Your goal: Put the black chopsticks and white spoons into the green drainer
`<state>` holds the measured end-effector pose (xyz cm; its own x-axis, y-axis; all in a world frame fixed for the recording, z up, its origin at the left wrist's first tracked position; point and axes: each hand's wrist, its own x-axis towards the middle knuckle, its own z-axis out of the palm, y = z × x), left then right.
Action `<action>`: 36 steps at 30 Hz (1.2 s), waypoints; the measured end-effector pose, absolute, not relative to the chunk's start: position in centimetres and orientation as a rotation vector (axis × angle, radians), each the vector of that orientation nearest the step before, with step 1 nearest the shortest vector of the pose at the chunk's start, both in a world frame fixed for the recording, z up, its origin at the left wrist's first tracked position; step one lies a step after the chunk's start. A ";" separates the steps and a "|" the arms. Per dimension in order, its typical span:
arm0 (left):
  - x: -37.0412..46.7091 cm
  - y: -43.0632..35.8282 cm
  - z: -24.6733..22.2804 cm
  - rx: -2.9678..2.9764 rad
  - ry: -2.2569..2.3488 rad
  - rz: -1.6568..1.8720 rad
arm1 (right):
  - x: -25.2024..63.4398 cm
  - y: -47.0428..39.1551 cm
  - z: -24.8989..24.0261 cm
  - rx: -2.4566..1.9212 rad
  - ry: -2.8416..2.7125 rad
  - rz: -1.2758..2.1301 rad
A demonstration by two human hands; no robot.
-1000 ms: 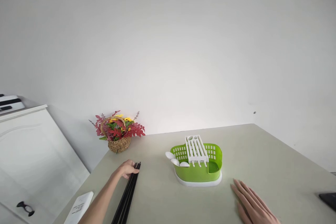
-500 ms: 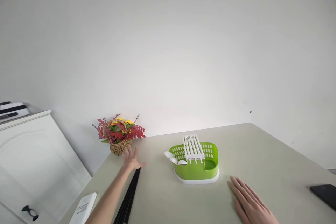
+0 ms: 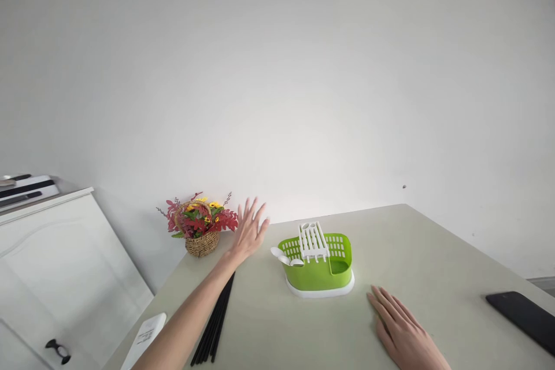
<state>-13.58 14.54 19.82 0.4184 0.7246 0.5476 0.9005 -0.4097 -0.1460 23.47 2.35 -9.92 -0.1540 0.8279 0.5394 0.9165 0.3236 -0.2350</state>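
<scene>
My left hand is raised with its fingers spread and holds nothing, between the flower basket and the green rack. Woven and round, the flower basket carries red leaves and yellow flowers. Under my left forearm lies a bundle of black chopsticks, its far end partly hidden. A green utensil basket on a white base stands at the middle, with a white slotted holder across its top. Several white spoons lean out of its left side. My right hand rests flat on the table, right of the utensil basket.
A black phone lies at the table's right. By the left edge is a white box-like item with printed text. A white cabinet stands left of the table, and a plain wall rises behind.
My left hand has moved up and to the right, away from the woven basket, fingers still spread. The whole view has shifted slightly. My right hand stays flat on the table.
</scene>
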 end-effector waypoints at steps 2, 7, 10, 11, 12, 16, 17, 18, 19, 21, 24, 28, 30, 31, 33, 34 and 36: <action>-11.8 13.2 21.2 -2.421 -1.214 -0.535 | 23.4 2.0 -9.8 -1.526 -1.998 -0.198; -8.9 11.0 23.9 -2.526 -1.173 -0.535 | 23.5 1.0 -10.5 -1.490 -2.005 -0.272; -7.9 10.3 25.0 -2.583 -1.120 -0.452 | 23.6 0.6 -11.0 -1.450 -2.007 -0.354; -7.6 10.1 25.0 -2.612 -1.112 -0.414 | 23.6 0.5 -11.1 -1.441 -2.009 -0.380; -7.4 9.9 24.8 -2.643 -1.125 -0.383 | 23.6 0.5 -11.2 -1.435 -2.012 -0.401; -6.8 9.2 22.0 -2.745 -1.307 -0.316 | 23.6 0.6 -11.2 -1.428 -2.015 -0.464; -6.8 9.2 21.0 -2.752 -1.344 -0.299 | 23.5 0.6 -11.2 -1.425 -2.013 -0.475; -6.9 9.1 20.0 -2.749 -1.362 -0.281 | 23.5 0.6 -11.1 -1.423 -2.013 -0.481; -7.1 9.2 19.1 -2.739 -1.359 -0.265 | 23.5 0.6 -11.1 -1.423 -2.014 -0.481; -7.6 9.3 17.6 -2.703 -1.315 -0.237 | 23.5 0.5 -11.1 -1.430 -2.020 -0.473; -8.2 9.7 16.2 -2.626 -1.245 -0.169 | 23.6 0.6 -11.3 -1.444 -2.030 -0.491; -8.5 10.5 15.6 -2.523 -1.194 -0.113 | 23.8 0.9 -11.5 -1.429 -2.038 -0.535; -8.4 11.0 15.6 -2.504 -1.123 -0.127 | 23.8 0.8 -11.3 -1.427 -2.042 -0.547; -8.3 11.3 15.6 -2.511 -1.079 -0.126 | 23.8 0.7 -11.1 -1.430 -2.043 -0.539; -8.0 11.9 15.4 -2.546 -0.961 -0.113 | 23.8 0.3 -10.7 -1.445 -2.040 -0.499; -7.8 12.1 15.2 -2.563 -0.901 -0.107 | 23.8 0.1 -10.4 -1.454 -2.038 -0.477; -7.5 12.6 14.7 -2.577 -0.809 -0.115 | 23.8 -0.2 -10.0 -1.466 -2.033 -0.437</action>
